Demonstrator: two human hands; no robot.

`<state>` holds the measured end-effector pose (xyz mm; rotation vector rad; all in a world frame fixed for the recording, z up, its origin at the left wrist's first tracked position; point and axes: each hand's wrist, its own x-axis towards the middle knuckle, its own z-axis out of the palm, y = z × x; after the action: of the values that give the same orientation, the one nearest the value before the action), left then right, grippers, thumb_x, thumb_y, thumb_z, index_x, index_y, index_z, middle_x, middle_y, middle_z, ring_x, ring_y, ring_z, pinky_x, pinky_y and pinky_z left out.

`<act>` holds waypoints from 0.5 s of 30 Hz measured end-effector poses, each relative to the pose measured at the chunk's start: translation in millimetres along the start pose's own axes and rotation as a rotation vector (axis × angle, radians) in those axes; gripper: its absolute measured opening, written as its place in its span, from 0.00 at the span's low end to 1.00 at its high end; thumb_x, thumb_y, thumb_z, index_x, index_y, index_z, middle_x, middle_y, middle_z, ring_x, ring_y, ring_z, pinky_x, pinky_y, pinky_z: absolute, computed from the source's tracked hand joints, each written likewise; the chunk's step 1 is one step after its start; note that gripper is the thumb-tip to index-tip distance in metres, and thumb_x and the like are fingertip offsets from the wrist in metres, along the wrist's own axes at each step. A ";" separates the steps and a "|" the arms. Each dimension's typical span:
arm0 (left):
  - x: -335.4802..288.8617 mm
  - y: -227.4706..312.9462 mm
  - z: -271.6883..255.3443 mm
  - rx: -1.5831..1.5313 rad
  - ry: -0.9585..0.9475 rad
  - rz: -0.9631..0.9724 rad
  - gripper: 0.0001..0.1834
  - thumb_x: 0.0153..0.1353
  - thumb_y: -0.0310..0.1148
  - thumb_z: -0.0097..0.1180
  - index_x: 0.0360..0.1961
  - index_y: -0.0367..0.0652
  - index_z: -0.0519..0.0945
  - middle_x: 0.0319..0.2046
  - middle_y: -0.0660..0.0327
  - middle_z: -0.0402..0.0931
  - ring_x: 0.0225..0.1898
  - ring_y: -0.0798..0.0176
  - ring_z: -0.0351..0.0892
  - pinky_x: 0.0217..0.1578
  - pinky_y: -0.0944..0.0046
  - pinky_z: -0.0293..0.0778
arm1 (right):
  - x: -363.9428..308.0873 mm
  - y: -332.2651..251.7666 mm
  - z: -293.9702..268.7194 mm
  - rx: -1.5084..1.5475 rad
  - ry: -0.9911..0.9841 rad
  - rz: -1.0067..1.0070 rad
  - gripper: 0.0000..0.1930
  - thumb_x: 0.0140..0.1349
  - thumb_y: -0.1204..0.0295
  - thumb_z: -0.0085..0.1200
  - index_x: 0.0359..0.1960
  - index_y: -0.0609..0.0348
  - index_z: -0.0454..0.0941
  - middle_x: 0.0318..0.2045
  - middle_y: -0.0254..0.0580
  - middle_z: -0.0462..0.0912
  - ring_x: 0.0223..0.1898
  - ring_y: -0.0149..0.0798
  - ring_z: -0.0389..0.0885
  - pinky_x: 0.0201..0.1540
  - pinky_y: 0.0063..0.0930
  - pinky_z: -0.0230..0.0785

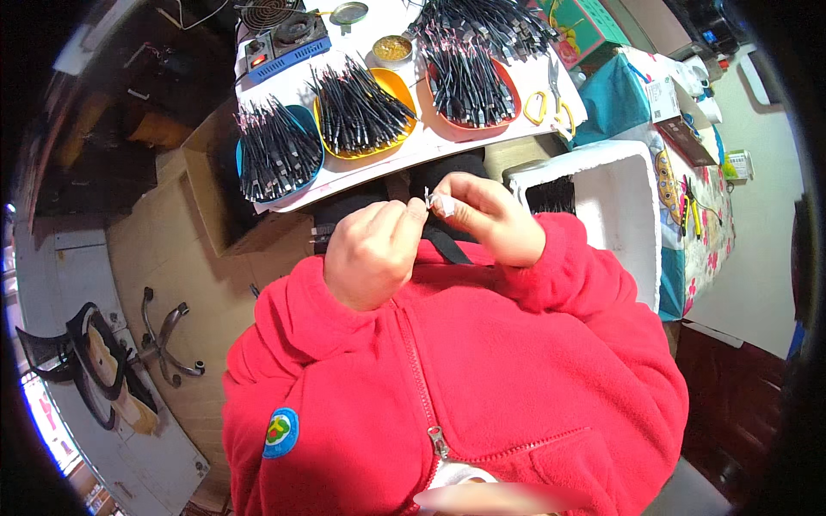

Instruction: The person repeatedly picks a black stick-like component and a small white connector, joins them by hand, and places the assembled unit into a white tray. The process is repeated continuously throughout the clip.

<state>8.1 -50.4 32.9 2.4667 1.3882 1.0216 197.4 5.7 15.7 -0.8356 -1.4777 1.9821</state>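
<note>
L hand (372, 249) was raised in front of the chest, back of hand up, wrist bent inward. Its fingers were curled, tips together, clamped on the L end of a small white piece (445, 205). R hand (499, 224) came in from the opposite side; thumb & index were clamped on the same piece. The piece sat btwn both sets of fingertips, in front of the counter (357, 43); its exact shape was too small to tell. Both forearms were bent inward, in red sleeves.

Counter: white, w/ a blue bowl (311, 120), yellow bowl (391, 82) & red bowl (476, 133), L to R, each full of black cables. A loose cable pile (486, 26) lay behind the red bowl; scissors (554, 79) lay to its R. Rear L: burner (288, 50), round tin (392, 48).

Room: white foam box (644, 189) stood R of the person; cardboard box (202, 172) & metal chair base (168, 340) stood on the floor (138, 249), L side.
</note>
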 end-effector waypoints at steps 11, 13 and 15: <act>-13.2 -14.4 -30.7 -1.128 -0.241 -0.576 0.06 0.63 0.25 0.56 0.35 0.31 0.81 0.30 0.62 0.79 0.26 0.75 0.71 0.28 0.75 0.68 | -3.5 -28.8 1.0 -0.733 -0.051 -0.628 0.21 0.51 0.80 0.61 0.49 0.58 0.75 0.40 0.40 0.79 0.39 0.41 0.80 0.39 0.29 0.73; -14.4 -11.2 -32.5 -1.161 -0.240 -0.552 0.06 0.64 0.25 0.56 0.37 0.31 0.81 0.28 0.65 0.77 0.25 0.77 0.70 0.27 0.75 0.68 | -2.3 -34.2 5.4 -0.809 -0.106 -0.736 0.19 0.48 0.81 0.62 0.45 0.58 0.77 0.38 0.42 0.79 0.39 0.44 0.80 0.40 0.31 0.74; -15.6 -7.3 -32.3 -1.190 -0.211 -0.568 0.07 0.64 0.25 0.56 0.38 0.32 0.80 0.27 0.66 0.76 0.26 0.78 0.70 0.27 0.76 0.68 | -2.0 -34.8 10.0 -0.796 -0.049 -0.805 0.14 0.48 0.81 0.62 0.38 0.59 0.77 0.33 0.41 0.78 0.35 0.45 0.80 0.37 0.32 0.73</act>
<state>-22.3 -65.2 46.7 1.1818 0.8751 0.9646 193.0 7.1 51.6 -0.3448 -2.2070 0.8187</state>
